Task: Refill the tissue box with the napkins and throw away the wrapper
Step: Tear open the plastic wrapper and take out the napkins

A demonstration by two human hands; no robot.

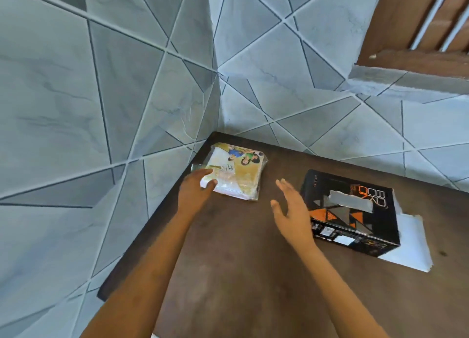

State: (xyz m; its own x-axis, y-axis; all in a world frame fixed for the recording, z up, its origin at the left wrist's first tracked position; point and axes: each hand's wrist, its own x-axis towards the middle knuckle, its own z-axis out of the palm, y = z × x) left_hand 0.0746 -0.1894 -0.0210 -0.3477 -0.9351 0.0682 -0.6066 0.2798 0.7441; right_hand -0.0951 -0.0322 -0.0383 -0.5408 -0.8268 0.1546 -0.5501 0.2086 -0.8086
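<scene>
A pack of napkins (239, 171) in clear plastic wrapper with a printed yellow label lies in the far left corner of the brown table (241, 261). My left hand (194, 189) rests on the pack's near left corner, fingers touching the wrapper without closing around it. My right hand (291, 208) hovers open over the table between the pack and the tissue box, fingers spread. The black tissue box (355, 211) with orange and grey triangles sits to the right, its top slot facing up and its right end flap (411, 244) lying open on the table.
Grey tiled walls (101, 109) with dark diagonal lines close in the table on the left and behind. A brown wooden window frame (418, 33) sits on a ledge at the upper right. The table's left edge runs diagonally toward me.
</scene>
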